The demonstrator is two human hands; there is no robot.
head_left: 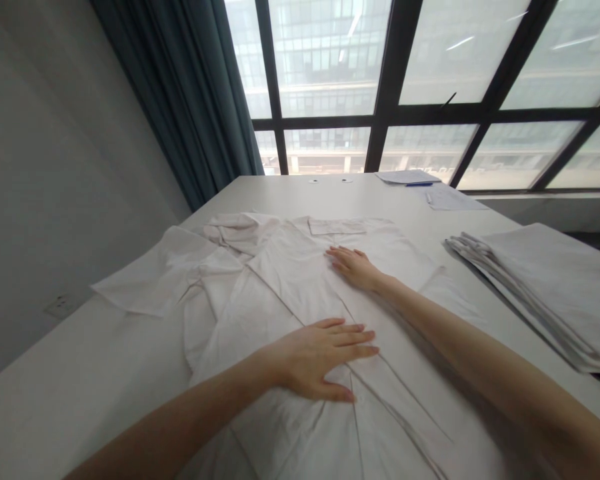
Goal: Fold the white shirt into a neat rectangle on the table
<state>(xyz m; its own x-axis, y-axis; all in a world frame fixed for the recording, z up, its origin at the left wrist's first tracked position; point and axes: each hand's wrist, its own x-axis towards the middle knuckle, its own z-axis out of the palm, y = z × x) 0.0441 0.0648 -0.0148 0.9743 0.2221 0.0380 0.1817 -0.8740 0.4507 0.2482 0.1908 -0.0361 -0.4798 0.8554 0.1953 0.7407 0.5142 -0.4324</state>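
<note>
"So, biggest first: how far along does this look?"

"The bench (275,193) fills most of the lower frame, and the garment (290,280) lies spread over its middle, running out at the bottom edge. I'd judge the spreading mostly done; the garment isn't folded."

"And the pile (555,280) at the right?"

"White cloth folded in layers, apart from the garment. That much looks finished."

"Then what seems left?"

"The upper left, I'd say. The cloth is bunched there, and a loose panel (150,280) juts out toward the left of the frame. The centre is fairly flat, though long creases run through the lower middle."

"The hands?"

"Both rest palm down on the garment. The left hand (325,353), lower centre, has its fingers fanned; the right hand (355,268), above it in the frame, keeps its fingers closer together. Neither grip is closed on anything; both are flattened out."

"Anything smaller?"

"Papers (453,199) at the upper right, well clear of the cloth. Last, a narrow band (337,227) at the garment's top lies nearly straight, so that end appears settled."
</note>
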